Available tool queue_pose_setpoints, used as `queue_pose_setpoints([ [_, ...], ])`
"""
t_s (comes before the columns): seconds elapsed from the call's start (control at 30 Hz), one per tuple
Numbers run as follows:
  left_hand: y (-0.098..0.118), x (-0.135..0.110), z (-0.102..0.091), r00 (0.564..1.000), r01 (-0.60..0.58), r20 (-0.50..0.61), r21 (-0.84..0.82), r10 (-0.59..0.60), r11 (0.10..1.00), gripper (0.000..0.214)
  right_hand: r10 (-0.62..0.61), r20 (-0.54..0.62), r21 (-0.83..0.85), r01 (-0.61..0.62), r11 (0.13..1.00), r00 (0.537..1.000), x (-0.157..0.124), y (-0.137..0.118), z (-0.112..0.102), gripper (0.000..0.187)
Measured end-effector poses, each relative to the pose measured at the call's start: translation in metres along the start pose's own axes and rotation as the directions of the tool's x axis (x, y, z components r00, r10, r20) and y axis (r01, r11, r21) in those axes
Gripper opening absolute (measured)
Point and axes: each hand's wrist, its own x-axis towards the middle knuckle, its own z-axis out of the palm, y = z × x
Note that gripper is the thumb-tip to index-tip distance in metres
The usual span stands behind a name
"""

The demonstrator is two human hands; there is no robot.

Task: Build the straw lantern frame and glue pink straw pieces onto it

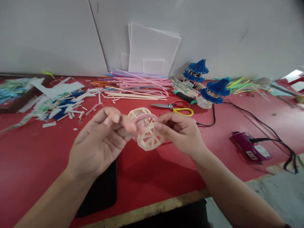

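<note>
Nearest, a black slab-like device (108,190) lies beneath the person's left wrist on the red tabletop (152,174). Above the tabletop, between the two sets of fingers, is a rounded openwork frame (149,146) of pale strips. The right hand (184,134) has thumb and forefinger pinched together on the frame's right rim. The left hand (95,147) is turned palm inward, its fingers curled and their tips overlapping the frame's left side; blur hides whether they press on it, so their hold cannot be told.

The frame looks well advanced: its near face has a closed rim with spokes crossing at the middle, and a pink strip (145,116) curves across the top by the right fingertips. Whether the far side is finished, or the pink strip is fully fixed, cannot be seen.

Just beyond the right fingers lie scissors (163,106), apart from both hands. Farther past the fingertips, loose cream sticks (133,97) and a bundle of pink and purple stems (142,83) lie unused, so material remains. Beyond the left fingers, cut scraps (68,106) suggest considerable trimming is done. Past the right fingers stand two blue-roofed models (217,87), seemingly complete. Farthest, white sheets (152,44) lean against the wall.
</note>
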Motion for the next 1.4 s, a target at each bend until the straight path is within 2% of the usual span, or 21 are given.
queue_pose_setpoints([
  [0.1,0.004,-0.001,-0.003,0.979,0.163,0.110,0.081,-0.171,0.983,0.007,0.006,-0.016,-0.018,-0.006,1.000,1.000,0.000,0.002,-0.002,0.010],
  [0.17,0.005,0.000,-0.008,0.966,0.212,0.103,0.209,-0.237,0.955,0.010,0.017,-0.020,-0.035,-0.018,0.999,1.000,0.000,0.004,-0.004,0.013],
  [0.23,0.005,0.002,-0.013,0.968,0.193,0.066,0.416,-0.241,0.889,0.014,0.020,-0.019,-0.048,-0.021,0.999,1.000,-0.001,0.006,-0.006,0.016],
  [0.27,0.005,0.003,-0.016,0.975,0.152,0.056,0.547,-0.217,0.823,0.014,0.017,-0.018,-0.049,-0.018,0.999,1.000,-0.001,0.006,-0.006,0.016],
  [0.33,0.005,0.005,-0.021,0.984,0.039,0.076,0.789,-0.160,0.614,0.014,0.011,-0.022,-0.040,-0.011,0.999,1.000,0.000,0.006,-0.007,0.015],
  [0.43,0.005,0.008,-0.027,0.979,-0.115,0.159,0.948,-0.129,0.297,0.019,0.014,-0.051,-0.035,-0.015,0.999,0.999,0.001,0.006,-0.008,0.015],
  [0.53,0.004,0.010,-0.028,0.976,-0.179,0.192,0.977,-0.106,0.118,0.025,0.024,-0.059,-0.030,-0.025,0.999,0.998,0.001,0.005,-0.008,0.019],
  [0.6,0.003,0.011,-0.029,0.985,-0.167,0.169,0.984,-0.036,0.063,0.029,0.024,-0.049,-0.020,-0.025,0.999,0.999,0.001,0.005,-0.008,0.019],
  [0.7,0.000,0.011,-0.030,0.986,-0.156,0.150,0.983,0.069,0.101,0.027,0.018,-0.027,-0.010,-0.018,1.000,0.999,0.000,0.005,-0.008,0.016],
  [0.77,-0.002,0.010,-0.032,0.986,-0.135,0.111,0.972,0.127,0.193,0.021,0.017,-0.020,0.000,-0.017,1.000,1.000,-0.001,0.006,-0.009,0.015],
  [0.87,-0.004,0.008,-0.035,0.978,-0.044,-0.034,0.931,0.206,0.362,0.017,0.020,-0.025,-0.002,-0.020,1.000,0.999,-0.001,0.007,-0.009,0.017],
  [0.97,-0.003,0.008,-0.034,0.961,0.002,-0.128,0.889,0.245,0.457,0.011,0.029,-0.024,-0.020,-0.030,0.999,0.999,-0.001,0.007,-0.009,0.022],
  [1.13,-0.003,0.013,-0.034,0.954,0.020,-0.181,0.833,0.238,0.553,0.008,0.018,-0.030,-0.015,-0.019,1.000,0.999,0.000,0.007,-0.010,0.020],
  [1.23,-0.004,0.015,-0.036,0.959,-0.011,-0.155,0.814,0.236,0.581,0.015,0.015,-0.020,0.002,-0.015,1.000,1.000,0.000,0.007,-0.010,0.017],
  [1.3,-0.004,0.015,-0.038,0.960,-0.025,-0.137,0.827,0.245,0.561,0.017,0.021,-0.020,-0.011,-0.021,1.000,1.000,0.000,0.007,-0.011,0.019],
  [1.4,-0.005,0.015,-0.040,0.961,0.000,-0.141,0.859,0.236,0.512,0.006,0.031,-0.022,-0.043,-0.032,0.999,0.999,0.000,0.007,-0.011,0.023],
])
